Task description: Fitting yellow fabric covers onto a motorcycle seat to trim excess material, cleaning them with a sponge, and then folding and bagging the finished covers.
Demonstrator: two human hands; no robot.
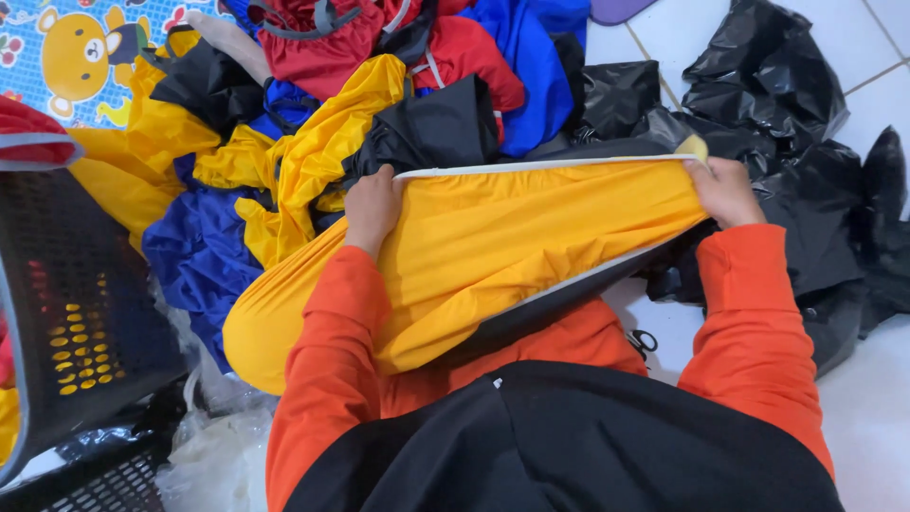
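Observation:
A yellow and black garment [512, 237] with a white trimmed edge lies stretched flat across my lap. My left hand [372, 204] grips its upper edge at the left. My right hand [725, 190] pinches the same edge at the far right corner, pulling the fabric taut between both hands. Both arms are in orange sleeves. Behind the stretched piece lies a heap of garments [379, 85] in yellow, blue, red and black.
A black perforated plastic basket [76, 303] stands at the left. Crumpled black plastic bags [787, 104] lie on the white tiled floor [872, 408] at the right. A colourful cartoon mat [76, 47] shows at the top left. Clear plastic [213, 455] lies by the basket.

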